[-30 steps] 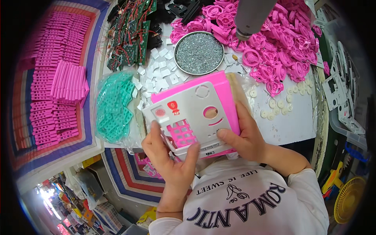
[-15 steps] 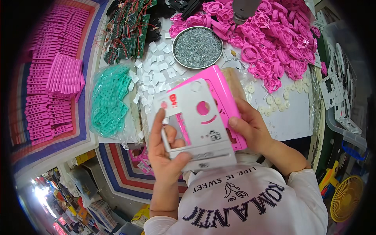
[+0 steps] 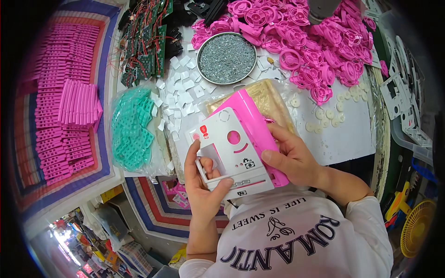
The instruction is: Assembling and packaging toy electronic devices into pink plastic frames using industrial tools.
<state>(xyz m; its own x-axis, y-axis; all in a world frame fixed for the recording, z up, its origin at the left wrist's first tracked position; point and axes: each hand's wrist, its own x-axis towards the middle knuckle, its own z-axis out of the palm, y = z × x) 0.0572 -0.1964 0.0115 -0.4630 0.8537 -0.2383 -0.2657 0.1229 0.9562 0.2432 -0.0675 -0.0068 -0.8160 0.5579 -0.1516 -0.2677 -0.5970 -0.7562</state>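
Observation:
My left hand (image 3: 204, 183) grips a white plastic front panel (image 3: 220, 134) by its lower left corner, the thumb on its face and fingers reaching through its square opening. The panel has a round hole, a curved slot and small red and black printed marks. Behind it lies a pink plastic casing (image 3: 248, 104), tilted the same way and partly covered by the panel. My right hand (image 3: 292, 157) holds the casing's right edge, thumb on top and fingers underneath. Both parts are raised over the near side of the table, close to my shirt.
A yellowish pad (image 3: 273, 99) lies beneath the held parts. Beyond are a round dish of small screws (image 3: 227, 58), white pieces (image 3: 178, 90), pink ring parts (image 3: 296, 60) and cream discs (image 3: 329, 114). Leftward are bagged teal pieces (image 3: 132, 134), circuit boards (image 3: 148, 51) and stacked pink strips (image 3: 69, 99).
The white panel and the pink casing have come lower and tilted together. More of the casing's smooth pink side and the yellowish pad now show. Both hands keep their holds.

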